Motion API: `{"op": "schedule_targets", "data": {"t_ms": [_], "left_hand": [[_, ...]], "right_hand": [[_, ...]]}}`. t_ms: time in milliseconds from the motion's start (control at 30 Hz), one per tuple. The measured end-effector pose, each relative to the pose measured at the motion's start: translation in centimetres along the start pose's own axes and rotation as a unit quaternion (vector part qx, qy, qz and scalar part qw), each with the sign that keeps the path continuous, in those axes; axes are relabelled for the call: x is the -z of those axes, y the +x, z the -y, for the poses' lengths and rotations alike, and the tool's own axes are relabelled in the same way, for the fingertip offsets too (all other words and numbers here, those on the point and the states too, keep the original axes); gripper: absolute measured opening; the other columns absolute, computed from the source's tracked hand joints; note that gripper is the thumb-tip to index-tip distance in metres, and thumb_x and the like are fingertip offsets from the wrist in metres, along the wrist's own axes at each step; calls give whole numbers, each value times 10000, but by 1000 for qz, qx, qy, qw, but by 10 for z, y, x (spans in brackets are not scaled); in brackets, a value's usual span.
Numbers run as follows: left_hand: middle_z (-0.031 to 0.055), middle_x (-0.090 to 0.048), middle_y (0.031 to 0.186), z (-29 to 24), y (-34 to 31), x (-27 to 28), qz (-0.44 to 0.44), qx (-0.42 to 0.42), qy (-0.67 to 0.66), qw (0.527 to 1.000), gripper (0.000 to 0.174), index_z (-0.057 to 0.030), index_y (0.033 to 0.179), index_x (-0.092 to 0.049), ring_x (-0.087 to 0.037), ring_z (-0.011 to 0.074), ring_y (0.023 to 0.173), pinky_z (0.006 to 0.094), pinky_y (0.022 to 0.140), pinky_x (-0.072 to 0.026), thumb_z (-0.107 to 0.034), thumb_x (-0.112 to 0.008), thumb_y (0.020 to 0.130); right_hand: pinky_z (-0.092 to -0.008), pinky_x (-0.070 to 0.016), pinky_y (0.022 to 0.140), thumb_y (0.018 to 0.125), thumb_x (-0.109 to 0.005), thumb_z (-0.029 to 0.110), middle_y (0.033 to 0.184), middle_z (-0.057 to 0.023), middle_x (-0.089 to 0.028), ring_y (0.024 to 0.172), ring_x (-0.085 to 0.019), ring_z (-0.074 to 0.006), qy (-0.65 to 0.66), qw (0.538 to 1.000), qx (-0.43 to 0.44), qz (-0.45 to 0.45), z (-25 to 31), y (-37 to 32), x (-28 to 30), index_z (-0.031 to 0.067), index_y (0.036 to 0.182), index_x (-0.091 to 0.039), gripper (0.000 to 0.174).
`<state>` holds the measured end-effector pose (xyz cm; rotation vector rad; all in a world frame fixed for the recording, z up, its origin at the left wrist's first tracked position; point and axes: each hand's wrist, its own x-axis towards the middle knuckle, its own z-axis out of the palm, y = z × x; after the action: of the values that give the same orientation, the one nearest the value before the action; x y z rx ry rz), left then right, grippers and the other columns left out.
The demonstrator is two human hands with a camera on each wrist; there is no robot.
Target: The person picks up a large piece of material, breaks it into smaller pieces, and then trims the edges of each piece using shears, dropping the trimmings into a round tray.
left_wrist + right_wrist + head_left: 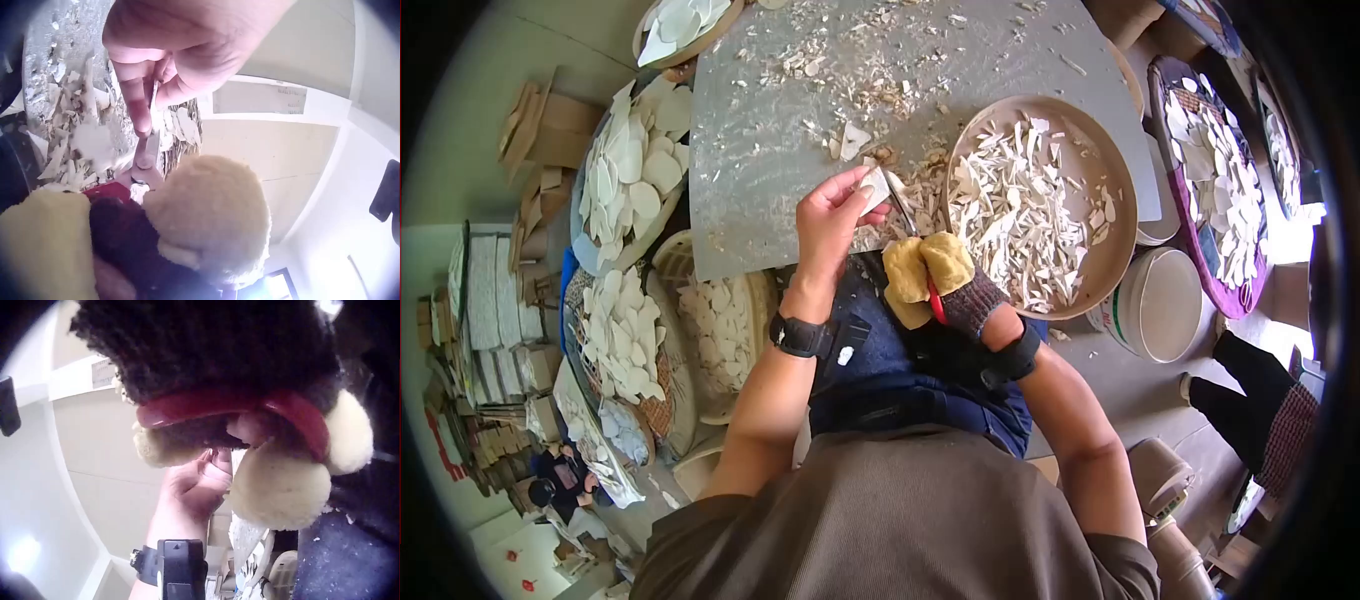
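My left hand (828, 225), bare, pinches a thin flat white piece (874, 190) between thumb and fingers above the near part of the grey table (735, 180). My right hand (945, 280) wears a dark knitted glove with thick yellow padding on the fingers. It grips scissors (904, 218) by their red handles (194, 409), which loop round the padded fingers in the right wrist view. The scissor blades (147, 153) point away from me and reach the white piece, overlapping it at its right side. In the left wrist view the piece stands edge-on between the left fingertips.
On the table's right lies a round tray (1122, 180) of white slivers. Scraps (890, 95) litter the tabletop. Baskets of flat white pieces (632, 165) stand at left, with another basket (755, 300) near my knee. A white bucket (1162, 305) and a person's legs (1250, 390) are at right.
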<state>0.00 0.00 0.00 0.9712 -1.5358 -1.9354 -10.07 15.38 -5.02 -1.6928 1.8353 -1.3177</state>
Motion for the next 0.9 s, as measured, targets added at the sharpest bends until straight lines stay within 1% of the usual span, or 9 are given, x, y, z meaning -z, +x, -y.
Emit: {"op": "schedule_targets", "data": {"t_ms": [200,267,333,467,500,567,733,867,900], "left_hand": [[101,-647,923,-3,-2,2,86,-1,32,996,295,13,1167,-553,-648,164,744,266,661,-542,-58,-558,880],[98,-643,910,-2,-8,3,133,22,45,990,316,3,1190,-531,-645,167,741,266,661,-542,-51,-556,880],[117,-639,921,-1,-13,2,94,-11,28,995,353,9,1216,-484,-645,165,731,262,638,-546,-11,-545,870],[144,-644,900,17,-12,-6,-45,-44,-68,996,427,7,1247,-407,-652,183,710,272,630,-556,6,-565,850],[138,-647,879,19,-14,-7,-66,-37,-87,993,414,15,1237,-427,-654,183,699,275,629,-558,2,-569,849],[123,-648,852,22,-19,-4,-74,-22,-96,992,392,23,1223,-467,-654,182,687,278,627,-558,-8,-578,847],[94,-641,827,17,-21,2,-75,-18,-83,994,355,21,1199,-538,-650,168,686,273,627,-557,-32,-581,851],[91,-639,821,18,-24,5,-23,-12,-36,999,344,24,1187,-545,-644,158,690,264,617,-552,-32,-581,849],[89,-639,822,16,-27,3,-13,-11,-31,999,334,25,1177,-551,-643,156,691,260,612,-550,-31,-580,849]], "right_hand": [[-423,-439,674,706,-633,113,793,-146,-584,751,-547,-368,20,998,54,-35,-1,-10,-6,46,848,-590,162],[-392,-450,696,732,-641,115,881,-136,-603,840,-567,-339,149,988,-32,2,-14,-25,-17,41,980,-581,266],[-381,-450,696,742,-639,110,912,-137,-607,870,-572,-328,144,989,-31,12,-11,-29,-19,35,1021,-570,297],[-423,-462,706,672,-628,138,828,-149,-599,813,-566,-372,12,998,67,2,28,-10,14,25,884,-574,246],[-425,-468,708,670,-626,151,829,-146,-599,806,-567,-373,0,998,60,11,26,-16,10,31,892,-578,257],[-415,-483,735,684,-626,177,889,-132,-614,836,-582,-353,231,966,-91,75,13,-27,-8,68,943,-598,283],[-403,-490,764,691,-636,206,941,-115,-634,885,-596,-325,282,943,-155,83,29,-30,-8,103,998,-611,325],[-399,-488,767,683,-643,210,950,-114,-632,891,-593,-321,13,995,2,96,30,-29,0,113,992,-617,325],[-400,-487,765,681,-645,209,947,-114,-631,889,-592,-321,11,996,7,89,30,-30,0,112,990,-618,325]]}}
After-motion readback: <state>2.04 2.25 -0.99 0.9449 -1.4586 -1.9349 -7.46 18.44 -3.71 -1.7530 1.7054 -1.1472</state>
